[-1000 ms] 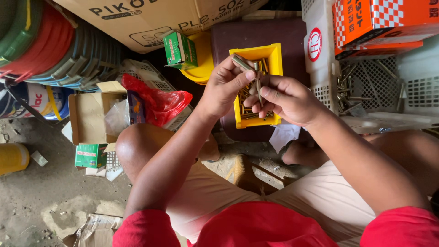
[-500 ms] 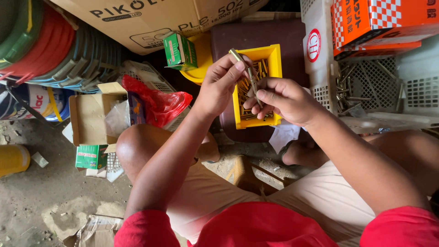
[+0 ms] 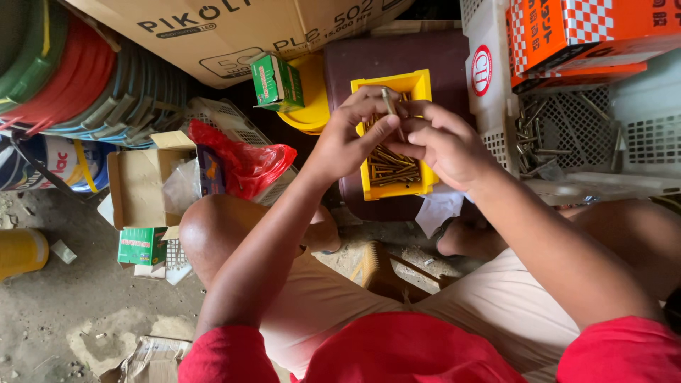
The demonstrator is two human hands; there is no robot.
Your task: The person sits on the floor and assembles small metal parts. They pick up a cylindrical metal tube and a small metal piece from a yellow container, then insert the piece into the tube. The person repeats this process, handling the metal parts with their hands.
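Head view: a brass-coloured bolt [image 3: 389,103] is pinched upright by left hand [image 3: 351,138] fingertips, right hand [image 3: 443,145] closed against its lower end, both above the yellow bin [image 3: 420,85] of bolts. A loose pinch risks the bolt being dropped beside the bin.

The dusty floor [image 3: 64,319] carries an open carton [image 3: 138,188], a green box [image 3: 140,246], a yellow can [image 3: 21,252] and torn cardboard [image 3: 152,354].
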